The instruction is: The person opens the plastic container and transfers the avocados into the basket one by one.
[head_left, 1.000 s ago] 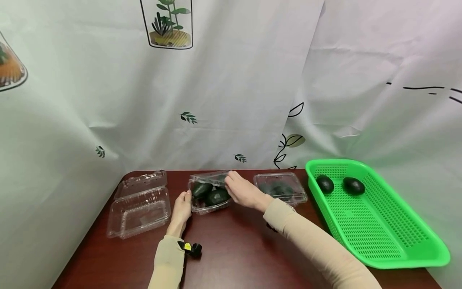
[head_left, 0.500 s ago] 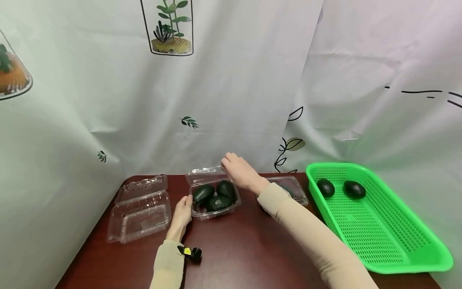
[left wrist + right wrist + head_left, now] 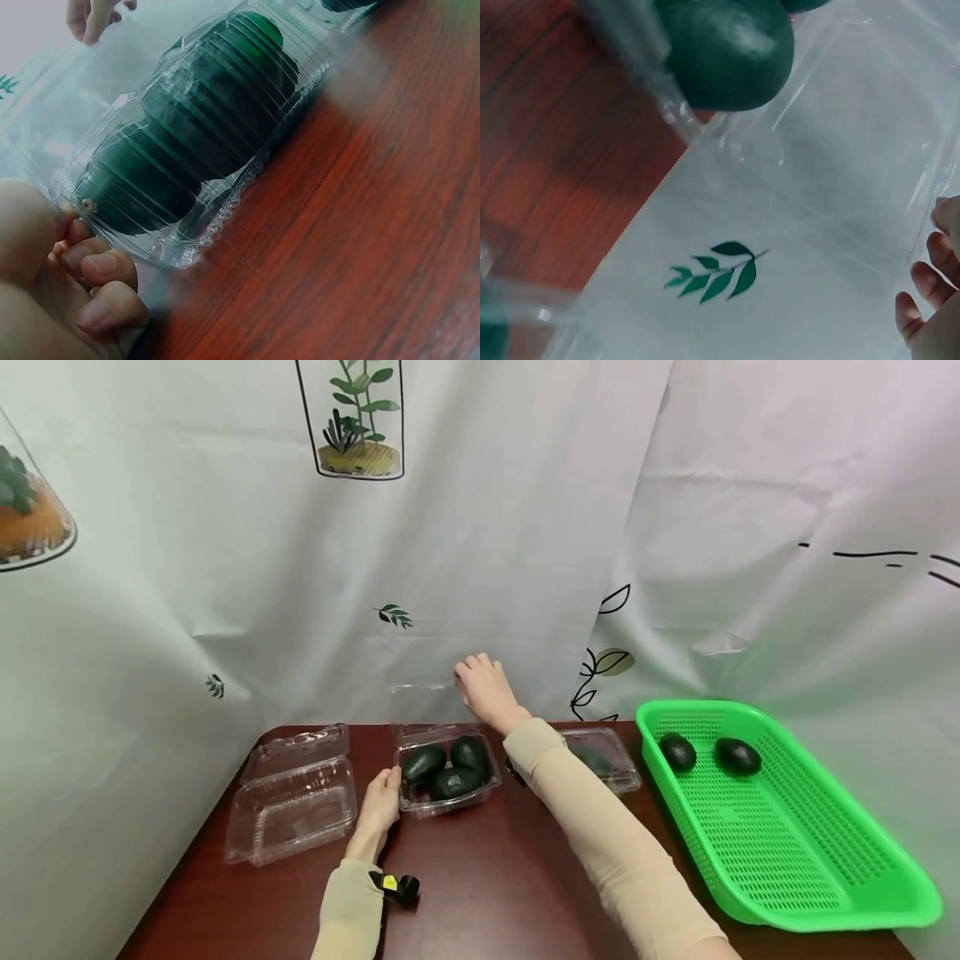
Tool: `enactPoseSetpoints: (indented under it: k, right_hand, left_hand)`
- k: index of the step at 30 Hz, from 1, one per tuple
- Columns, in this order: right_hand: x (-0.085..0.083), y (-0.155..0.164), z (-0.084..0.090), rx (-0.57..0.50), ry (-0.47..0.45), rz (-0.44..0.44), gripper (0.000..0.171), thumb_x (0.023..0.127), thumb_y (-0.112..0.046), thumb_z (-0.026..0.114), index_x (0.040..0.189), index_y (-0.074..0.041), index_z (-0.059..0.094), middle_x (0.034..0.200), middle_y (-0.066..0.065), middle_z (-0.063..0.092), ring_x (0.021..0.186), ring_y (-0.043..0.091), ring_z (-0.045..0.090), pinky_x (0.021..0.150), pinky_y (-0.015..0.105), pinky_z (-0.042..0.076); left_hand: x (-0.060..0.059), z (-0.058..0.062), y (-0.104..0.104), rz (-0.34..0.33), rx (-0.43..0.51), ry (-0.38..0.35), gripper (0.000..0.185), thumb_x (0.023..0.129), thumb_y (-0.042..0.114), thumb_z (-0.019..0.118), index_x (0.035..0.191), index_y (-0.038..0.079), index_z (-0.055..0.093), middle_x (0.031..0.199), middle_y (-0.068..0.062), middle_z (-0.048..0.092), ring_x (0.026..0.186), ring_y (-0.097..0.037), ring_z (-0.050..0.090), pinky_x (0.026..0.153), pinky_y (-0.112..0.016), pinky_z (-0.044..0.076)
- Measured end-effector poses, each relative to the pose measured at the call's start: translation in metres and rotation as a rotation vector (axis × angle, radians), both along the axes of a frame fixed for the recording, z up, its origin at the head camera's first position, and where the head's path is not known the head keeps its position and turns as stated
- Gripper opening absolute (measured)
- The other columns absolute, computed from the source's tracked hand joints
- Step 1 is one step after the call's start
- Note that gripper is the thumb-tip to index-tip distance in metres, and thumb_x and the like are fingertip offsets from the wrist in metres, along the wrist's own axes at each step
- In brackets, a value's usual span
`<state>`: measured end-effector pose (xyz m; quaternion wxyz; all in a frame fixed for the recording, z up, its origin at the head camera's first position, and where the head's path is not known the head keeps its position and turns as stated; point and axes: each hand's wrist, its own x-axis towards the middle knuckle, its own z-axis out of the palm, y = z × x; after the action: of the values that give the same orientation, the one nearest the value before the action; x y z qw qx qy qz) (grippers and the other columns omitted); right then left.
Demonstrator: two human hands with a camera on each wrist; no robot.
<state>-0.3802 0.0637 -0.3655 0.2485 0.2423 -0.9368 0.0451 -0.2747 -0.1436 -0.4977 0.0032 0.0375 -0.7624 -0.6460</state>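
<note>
left hand [image 3: 377, 802]: thumb and curled fingers pinching the left rim of the middle clear box [image 3: 444, 810]. right hand [image 3: 486, 689]: grasping the edge of the raised lid [image 3: 422, 703] near its right corner; lid stands up along the box's far side, left of this grip.

three avocados [image 3: 423, 764] in the middle box, close together, just right of the left grip and below the right: one near the left fingers, one at front, one on the right.

left of the left grip, near it: opened clear box [image 3: 300, 817], lid folded back. right of and below the right grip: covered clear box [image 3: 624, 774], partly behind the right sleeve [image 3: 592, 827], dark contents dim through plastic. farther right, well apart from both grips: green basket [image 3: 780, 839], two more avocados [image 3: 737, 756] at its far end. dark red table [image 3: 465, 877] underneath.
</note>
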Motion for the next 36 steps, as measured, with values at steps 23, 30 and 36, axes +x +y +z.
enactPoseSetpoints:
  k: [23,30,36]
  right_hand:
    - [-0.019,-0.017,-0.006,0.113,-0.289,-0.188,0.050,0.098,-0.026,0.061,0.145,-0.021,0.046,0.140,0.009,0.048,0.132,0.030,0.035,0.102,0.057,0.029]
    - [-0.016,-0.007,-0.017,0.086,-0.396,-0.192,0.064,0.101,-0.021,0.054,0.156,-0.027,0.021,0.145,0.012,0.038,0.135,0.032,0.029,0.102,0.058,0.027]
    - [-0.008,-0.002,-0.014,0.033,-0.333,-0.120,0.062,0.100,-0.019,0.054,0.155,-0.025,0.024,0.139,0.014,0.041,0.128,0.033,0.035,0.097,0.055,0.031]
  left_hand:
    - [0.001,-0.001,0.006,0.042,-0.035,0.016,0.037,0.109,0.033,0.032,0.082,0.007,0.037,0.060,0.000,0.031,0.047,-0.013,0.028,0.048,-0.026,0.031]
    - [0.001,0.000,0.010,0.021,-0.023,0.006,0.037,0.108,0.034,0.032,0.083,0.007,0.038,0.059,0.000,0.032,0.046,-0.014,0.030,0.049,-0.027,0.033]
    - [0.002,0.001,0.009,0.039,-0.014,0.013,0.038,0.108,0.033,0.033,0.082,0.006,0.037,0.059,0.000,0.031,0.046,-0.013,0.029,0.048,-0.027,0.032]
